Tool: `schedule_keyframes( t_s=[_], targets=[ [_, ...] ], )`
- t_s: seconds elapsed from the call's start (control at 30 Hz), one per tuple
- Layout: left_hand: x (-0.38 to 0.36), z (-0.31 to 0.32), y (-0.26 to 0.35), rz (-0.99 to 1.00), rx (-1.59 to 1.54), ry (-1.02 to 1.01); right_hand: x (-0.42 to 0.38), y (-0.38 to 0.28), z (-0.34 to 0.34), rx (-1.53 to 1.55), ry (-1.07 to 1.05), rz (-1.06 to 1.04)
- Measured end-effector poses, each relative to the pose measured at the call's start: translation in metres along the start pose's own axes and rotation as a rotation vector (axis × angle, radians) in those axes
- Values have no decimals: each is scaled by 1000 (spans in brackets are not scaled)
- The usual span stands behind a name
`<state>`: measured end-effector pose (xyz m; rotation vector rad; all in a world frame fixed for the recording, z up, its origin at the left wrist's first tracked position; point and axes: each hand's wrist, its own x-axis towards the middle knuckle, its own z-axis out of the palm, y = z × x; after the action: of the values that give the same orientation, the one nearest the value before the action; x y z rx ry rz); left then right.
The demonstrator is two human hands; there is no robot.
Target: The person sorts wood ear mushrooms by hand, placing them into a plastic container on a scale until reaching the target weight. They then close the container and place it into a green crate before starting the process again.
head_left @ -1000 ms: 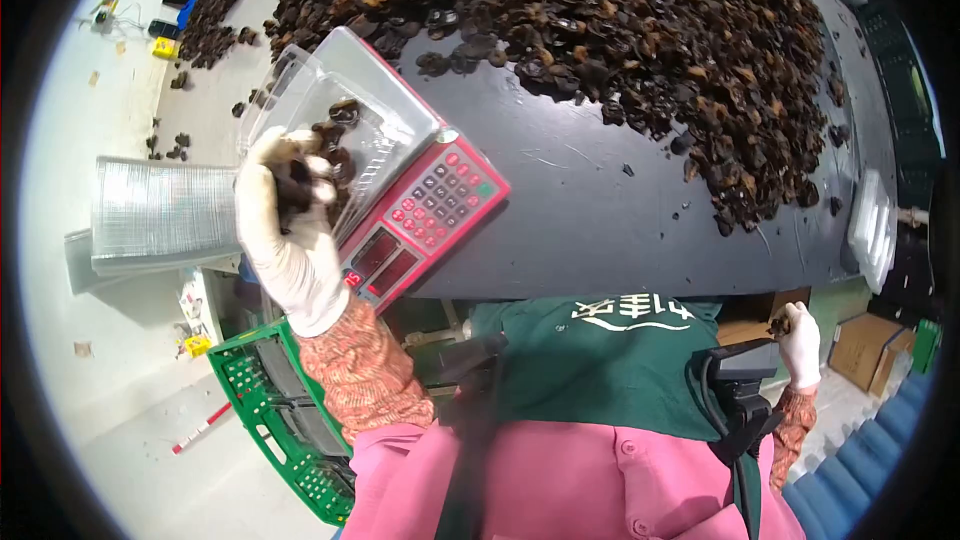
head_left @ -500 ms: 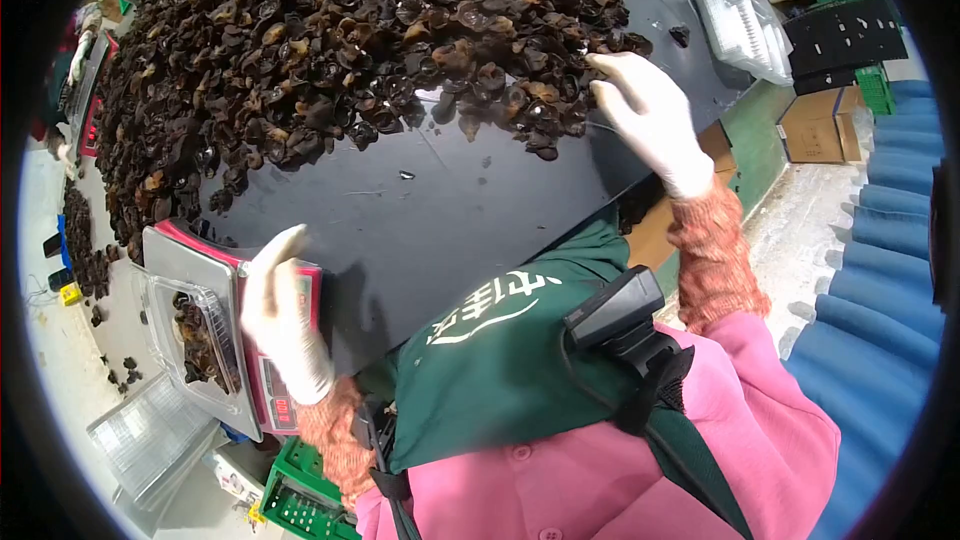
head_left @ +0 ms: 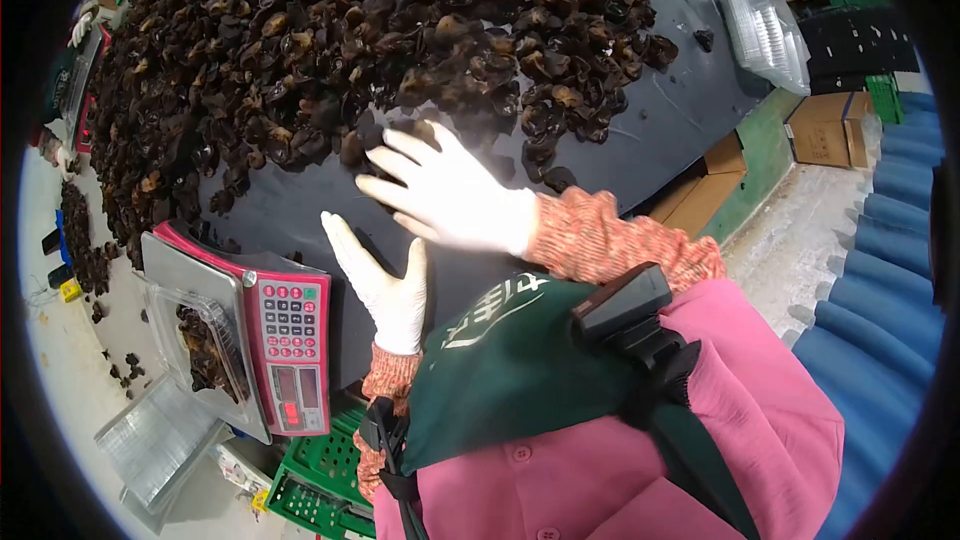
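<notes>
A large heap of dark brown wood ear mushrooms point(head_left: 330, 50) covers the far part of the dark table point(head_left: 690, 110). My right hand point(head_left: 460, 195), in a white glove, is stretched leftward at the heap's near edge with its fingers spread. It is slightly blurred, and no mushroom shows in it. Close below it, my gloved left hand point(head_left: 385, 285) is held with fingers straight and thumb apart, nothing in it. To its left stands a red and silver weighing scale point(head_left: 290, 340). On the scale's plate sits a clear plastic tray point(head_left: 240, 365) with some mushrooms inside.
Stacked clear trays point(head_left: 765, 35) lie at the table's right end. Others point(head_left: 160, 435) stand at lower left, near a green crate point(head_left: 320, 480). A cardboard box point(head_left: 828, 130) is on the floor at right. Another person's gloved hand point(head_left: 80, 30) shows at far left.
My right hand has swept left from the heap's right side to the middle. My left hand has moved right, away from the scale, uncovering its keypad. Both hands are now close together.
</notes>
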<state>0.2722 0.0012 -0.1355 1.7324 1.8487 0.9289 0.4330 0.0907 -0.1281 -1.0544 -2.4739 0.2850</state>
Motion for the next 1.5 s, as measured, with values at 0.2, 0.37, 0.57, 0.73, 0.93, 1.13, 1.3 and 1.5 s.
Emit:
schedule_keyframes(
  t_s=[0.2,0.37,0.57,0.73,0.93,1.13,1.3,1.5],
  targets=[
    [1,4,-4,85,72,-26,-74,32,-62,-207,103,175],
    [1,2,0,59,80,-46,-96,104,-41,-346,317,710],
    [1,3,2,57,110,-55,-10,46,-18,-3,196,285],
    [2,4,3,81,97,-51,-21,35,-24,37,24,-63],
    [1,3,1,97,86,-29,-43,118,-66,-293,238,270],
    [1,1,3,90,37,-40,-65,123,-85,-243,473,343],
    [-3,-4,2,77,-28,32,-85,95,-97,-111,424,348],
    [-6,-20,11,66,-108,152,-100,63,-85,-143,402,463]
  ],
)
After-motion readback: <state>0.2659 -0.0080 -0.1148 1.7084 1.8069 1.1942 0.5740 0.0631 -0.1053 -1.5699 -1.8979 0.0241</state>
